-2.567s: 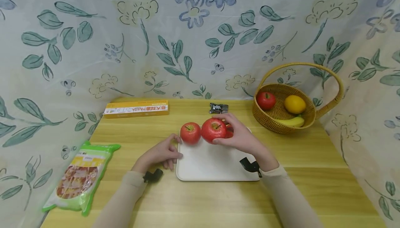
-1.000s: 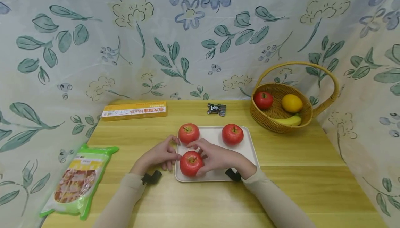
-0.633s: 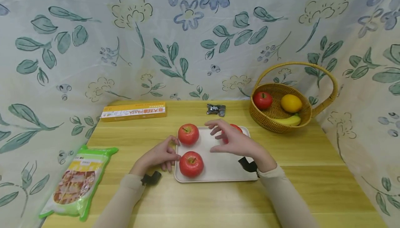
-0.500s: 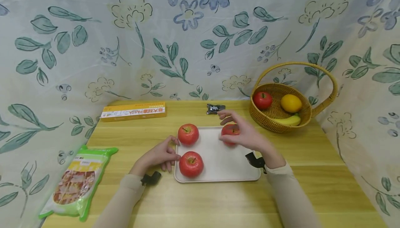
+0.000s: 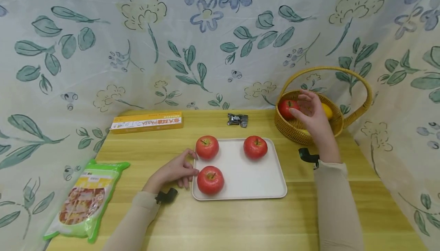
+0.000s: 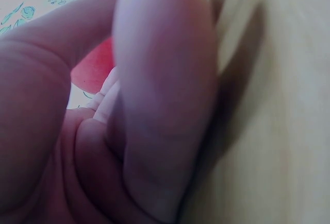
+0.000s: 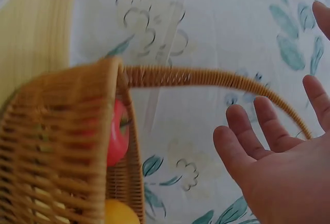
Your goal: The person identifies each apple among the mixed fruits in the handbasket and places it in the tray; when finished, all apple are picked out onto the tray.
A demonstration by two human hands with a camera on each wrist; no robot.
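Note:
In the head view my right hand (image 5: 314, 119) reaches over the wicker basket (image 5: 292, 130), fingers spread and holding nothing. In the basket lie a red apple (image 5: 288, 109), right by the thumb, a yellow round fruit (image 5: 327, 111) and a banana (image 5: 304, 131), both partly hidden by that hand. The right wrist view has the apple (image 7: 118, 139) inside the basket's wall, apart from the fingers (image 7: 242, 128). My left hand (image 5: 175, 170) rests at the left rim of the white tray (image 5: 247, 182), index finger and thumb touching it. Three red apples (image 5: 256, 147) stand on the tray.
A yellow pasta box (image 5: 147, 122) lies at the back left, and a small black packet (image 5: 237, 120) behind the tray. A green-edged food bag (image 5: 84, 201) is at the far left. The basket's handle (image 5: 326, 68) arches above it; a floral cloth (image 5: 206, 71) hangs behind.
The right hand set one apple at the tray's front left and let it go. It then moved right and back, over the basket. The left hand has stayed at the tray's rim.

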